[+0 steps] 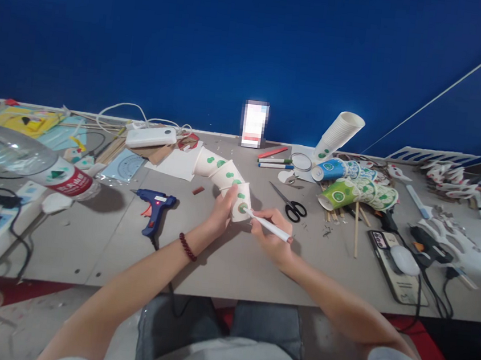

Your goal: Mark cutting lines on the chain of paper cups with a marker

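A curved chain of white paper cups [223,173] with green dots lies on the grey table [231,265]. My left hand [221,211] is closed around the nearest cup of the chain, with a red bead bracelet on that wrist. My right hand [272,234] is closed on a white marker [266,226] whose tip touches a green dot on that same cup.
A blue glue gun [155,204] stands to the left, black scissors [289,204] to the right. A tilted cup stack [338,134], decorated cups [354,186], wooden sticks, markers [274,162], a phone [399,264] and a water bottle [31,165] lie about.
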Tool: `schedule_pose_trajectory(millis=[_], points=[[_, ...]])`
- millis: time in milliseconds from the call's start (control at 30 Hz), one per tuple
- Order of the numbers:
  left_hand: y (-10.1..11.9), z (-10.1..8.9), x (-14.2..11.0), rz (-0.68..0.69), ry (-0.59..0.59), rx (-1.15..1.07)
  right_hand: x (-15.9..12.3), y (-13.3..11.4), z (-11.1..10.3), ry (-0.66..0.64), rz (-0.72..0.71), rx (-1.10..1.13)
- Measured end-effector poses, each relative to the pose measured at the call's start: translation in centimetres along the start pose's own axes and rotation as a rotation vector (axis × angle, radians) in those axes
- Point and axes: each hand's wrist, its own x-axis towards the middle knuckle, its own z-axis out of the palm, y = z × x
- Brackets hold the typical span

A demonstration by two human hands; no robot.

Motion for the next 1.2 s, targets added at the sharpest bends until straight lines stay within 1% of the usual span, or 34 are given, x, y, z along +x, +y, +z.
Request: schedule_pose_trajectory(millis=[233, 333, 433, 700, 1200], points=[[-0.19, -0.28, 0.19, 0.01, 0.008, 0.004, 0.0, 0.12, -0.05, 0.012, -0.001, 0.0], [-0.19, -0.38, 0.26, -0.001, 0.019, 0.017, 0.04, 0.32, -0.25, -0.018, 0.013, 0.049], [-0.14, -0.38, 0.27, -0.016, 0.001, 0.012, 0.11, 0.38, -0.45, -0.044, 0.039, 0.085], [-0.23, -0.59, 0.32, -0.035, -0.067, 0.035, 0.24, 0.19, -0.51, -0.045, 0.024, 0.082], [-0.17, -0.5, 0.22, -0.022, -0.062, 0.057, 0.14, 0.28, -0.38, -0.031, 0.002, 0.084]])
